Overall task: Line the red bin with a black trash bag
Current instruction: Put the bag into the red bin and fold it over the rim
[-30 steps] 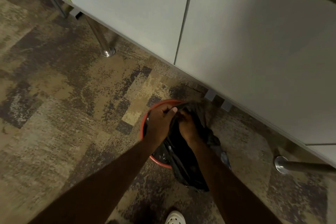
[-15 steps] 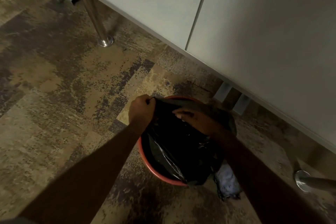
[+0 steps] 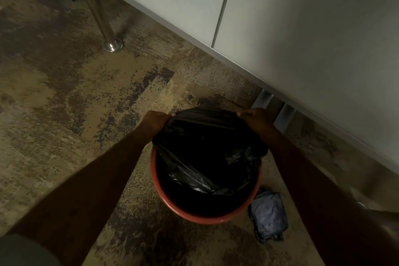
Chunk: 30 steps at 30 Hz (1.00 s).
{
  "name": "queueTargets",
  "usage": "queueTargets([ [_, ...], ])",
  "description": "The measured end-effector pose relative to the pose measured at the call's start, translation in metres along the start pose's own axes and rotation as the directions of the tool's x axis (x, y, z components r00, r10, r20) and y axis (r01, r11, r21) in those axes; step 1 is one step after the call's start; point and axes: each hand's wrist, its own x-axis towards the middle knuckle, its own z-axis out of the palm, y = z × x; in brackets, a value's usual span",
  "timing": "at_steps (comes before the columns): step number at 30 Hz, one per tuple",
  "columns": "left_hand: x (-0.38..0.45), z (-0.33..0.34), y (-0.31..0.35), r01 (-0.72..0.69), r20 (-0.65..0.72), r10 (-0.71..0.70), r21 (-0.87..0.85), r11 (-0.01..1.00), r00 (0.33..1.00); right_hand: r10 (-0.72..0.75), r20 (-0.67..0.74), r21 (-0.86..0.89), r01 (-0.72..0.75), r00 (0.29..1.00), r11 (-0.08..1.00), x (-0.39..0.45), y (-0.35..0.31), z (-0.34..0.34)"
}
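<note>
The left hand (image 3: 155, 122) and the right hand (image 3: 257, 119) are set well apart at the far side of the bin's mouth, each closed in a pinch on the upper edge of the black trash bag (image 3: 207, 149). Between the two hands the bag's edge is drawn taut in a shallow arc over the far rim.

The bag hangs down inside the red bin (image 3: 183, 211); its glossy folds lie crumpled against the inner wall on the near left side. The near part of the rim is bare red plastic, not covered by the bag. The far rim is hidden under the stretched plastic.

The bin stands upright on patterned brown and tan carpet (image 3: 64, 93), just in front of the lower edge of a pale cabinet front (image 3: 302, 39), which has a vertical seam between two panels. Just beside the bin, on its right, a crumpled dark blue-grey bundle (image 3: 269, 215) lies on the carpet; whether it touches the bin cannot be told. Farther off to the upper left, a metal leg (image 3: 101, 19) with a round foot rests on the carpet.
</note>
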Motion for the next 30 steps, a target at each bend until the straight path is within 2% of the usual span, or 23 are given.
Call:
queueTargets([
  [2, -0.002, -0.003, -0.005, 0.031, 0.022, -0.031, -0.015, 0.999, 0.999, 0.163, 0.061, -0.067, -0.159, 0.985, 0.985, 0.003, 0.004, -0.003],
  [4, -0.009, -0.007, -0.011, 0.049, 0.059, -0.047, -0.030, 0.998, 0.997, 0.235, 0.124, -0.146, -0.217, 0.964, 0.965, -0.003, 0.012, -0.006],
  [6, -0.018, -0.012, -0.018, 0.055, 0.087, -0.050, -0.051, 0.997, 0.995, 0.146, 0.092, -0.045, -0.142, 0.985, 0.989, -0.016, 0.023, -0.007],
  [9, -0.037, -0.016, -0.030, 0.024, 0.098, -0.017, -0.062, 0.998, 0.995, 0.043, -0.073, 0.125, -0.034, 0.996, 0.992, -0.050, 0.038, -0.004],
  [11, -0.049, -0.016, -0.038, -0.010, 0.044, 0.013, -0.065, 0.998, 0.999, 0.037, -0.201, 0.174, -0.001, 0.979, 0.985, -0.072, 0.046, -0.001],
  [13, -0.061, -0.018, -0.045, -0.018, -0.066, 0.014, -0.056, 0.998, 0.998, 0.040, -0.270, 0.197, 0.014, 0.962, 0.980, -0.091, 0.053, 0.003],
  [15, -0.074, -0.020, -0.048, -0.008, -0.138, 0.003, -0.036, 0.999, 0.990, 0.069, -0.267, 0.225, -0.007, 0.961, 0.974, -0.107, 0.056, 0.007],
  [17, -0.086, -0.023, -0.049, 0.011, -0.139, -0.016, -0.031, 0.999, 0.990, 0.114, -0.218, 0.292, -0.047, 0.969, 0.955, -0.117, 0.059, 0.008],
  [22, -0.103, -0.028, -0.045, 0.105, -0.093, -0.136, -0.280, 0.954, 0.986, 0.139, -0.101, 0.451, -0.079, 0.985, 0.889, -0.136, 0.071, 0.007],
  [25, -0.102, -0.028, -0.039, 0.200, -0.100, -0.261, -0.406, 0.892, 0.960, 0.120, -0.114, 0.443, -0.057, 0.986, 0.895, -0.147, 0.078, 0.008],
  [28, -0.098, -0.027, -0.033, 0.297, 0.004, -0.341, -0.497, 0.815, 0.940, 0.120, -0.140, 0.475, -0.039, 0.983, 0.879, -0.156, 0.077, 0.010],
  [30, -0.096, -0.027, -0.031, 0.332, 0.060, -0.359, -0.544, 0.771, 0.932, 0.189, -0.212, 0.474, -0.068, 0.959, 0.878, -0.161, 0.079, 0.013],
])
